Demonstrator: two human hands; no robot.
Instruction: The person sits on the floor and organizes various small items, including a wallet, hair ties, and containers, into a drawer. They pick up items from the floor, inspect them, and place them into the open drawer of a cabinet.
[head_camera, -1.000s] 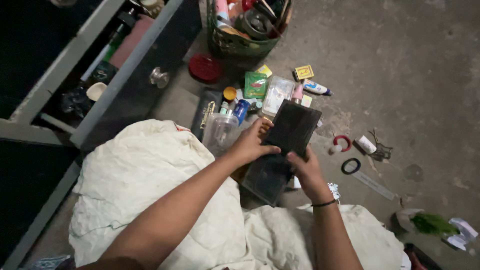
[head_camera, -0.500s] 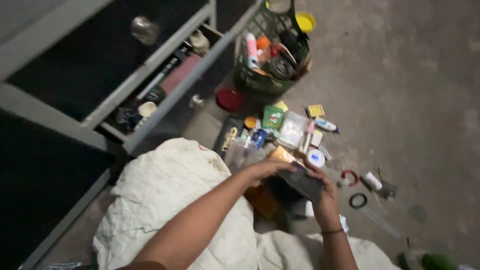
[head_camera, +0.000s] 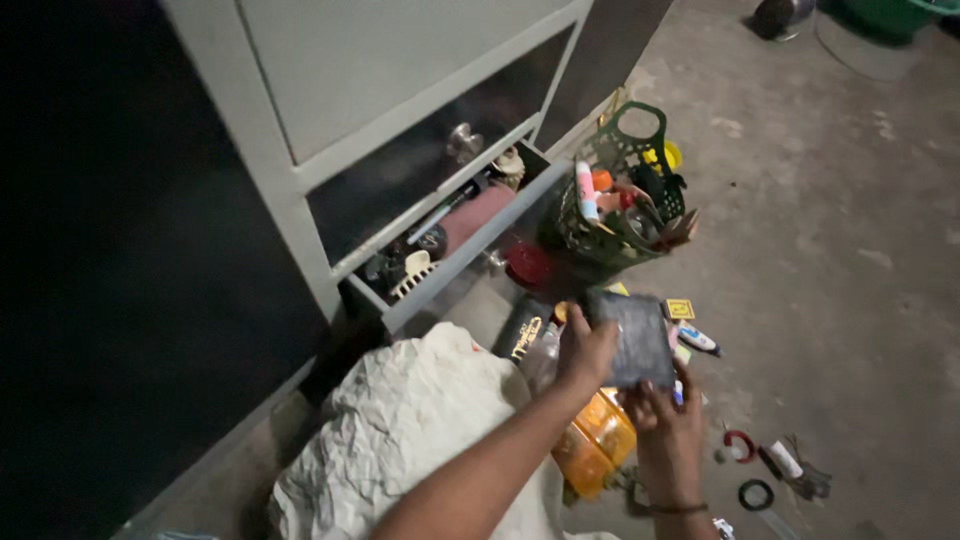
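Both my hands hold a flat dark rectangular case (head_camera: 634, 337) upright in front of me. My left hand (head_camera: 585, 352) grips its left edge. My right hand (head_camera: 665, 420) supports its lower edge from below. Just under the case sits an orange translucent box (head_camera: 593, 452) on the floor. Behind the case stands a green plastic basket (head_camera: 622, 205) crammed with bottles and tubes.
A grey cabinet has an open drawer (head_camera: 470, 250) holding a comb, a pink tube and small items. A crumpled white cloth (head_camera: 410, 430) covers my lap. A red lid (head_camera: 530, 265), small bottles, a red ring (head_camera: 740, 445) and a black ring (head_camera: 756, 494) lie scattered on the concrete floor.
The black case was open across both hands; it is now closed and raised upright. My view has swung upward, showing more of the cabinet and the open drawer.
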